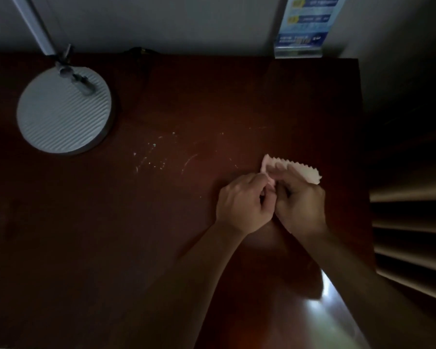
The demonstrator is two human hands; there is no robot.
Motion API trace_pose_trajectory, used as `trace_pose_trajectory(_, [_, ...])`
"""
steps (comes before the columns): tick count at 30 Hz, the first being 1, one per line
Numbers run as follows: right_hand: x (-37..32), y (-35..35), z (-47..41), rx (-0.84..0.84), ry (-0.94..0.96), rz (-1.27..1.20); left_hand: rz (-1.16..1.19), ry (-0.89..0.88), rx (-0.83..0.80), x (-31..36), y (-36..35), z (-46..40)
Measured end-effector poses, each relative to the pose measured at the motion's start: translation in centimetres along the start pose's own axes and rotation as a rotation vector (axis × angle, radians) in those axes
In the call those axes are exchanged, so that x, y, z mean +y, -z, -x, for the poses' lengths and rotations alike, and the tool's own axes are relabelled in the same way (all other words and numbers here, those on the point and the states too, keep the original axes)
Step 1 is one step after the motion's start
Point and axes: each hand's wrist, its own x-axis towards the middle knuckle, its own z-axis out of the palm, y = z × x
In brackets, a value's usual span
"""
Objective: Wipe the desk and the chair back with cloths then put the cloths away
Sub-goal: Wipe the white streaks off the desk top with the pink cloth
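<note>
**Pink cloth gathered in both hands at the desk's right side**

Dark reddish-brown wood makes up the desk (161,222), the largest surface in view, smooth and faintly glossy where light strikes its near edge. Pale specks and a curved smear (151,157) lie across its middle, left of the hands, so the wiping appears unfinished there. A round ribbed lamp base (63,109) stands at the far left corner, and a blue printed card in a clear stand (302,28) sits at the far right edge against the wall. No chair back can be made out in the dim frame.

The left hand (242,200) and right hand (300,200) meet knuckle to knuckle just above the desk's right portion. Both have fingers curled in and pinch the cloth between them; neither is spread.

The cloth (310,172) is small, pale pink, with a zigzag-cut edge showing beyond the right hand. It drapes and bunches freely, so it is judged light, thin, soft and in no way fragile. It should not slip on skin but will slide readily over the polished wood. Best hold is judged to be a folded pad under flat fingers rather than a pinch at one corner, which would let the loose edge trail. Whether it is damp cannot be told.
</note>
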Motion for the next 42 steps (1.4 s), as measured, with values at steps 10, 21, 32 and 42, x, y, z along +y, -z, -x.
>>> trace_pose_trajectory(10, [-4.0,-3.1,-11.1,0.011,-0.017,-0.001,0.148,0.25,0.009,-1.5,3.7,1.0])
trace_pose_trajectory(21, [-4.8,-4.3,-0.9,-0.099,0.137,0.049,-0.043,0.319,0.096,-8.7,10.1,3.2])
trace_pose_trajectory(32, [-11.6,-8.6,1.3,-0.12,0.063,-0.054,-0.169,0.245,0.094,-14.7,15.6,5.6])
trace_pose_trajectory(42, [-12.4,-10.8,-5.3,0.112,-0.061,0.115,-0.28,0.067,0.01,-17.6,16.1,4.0])
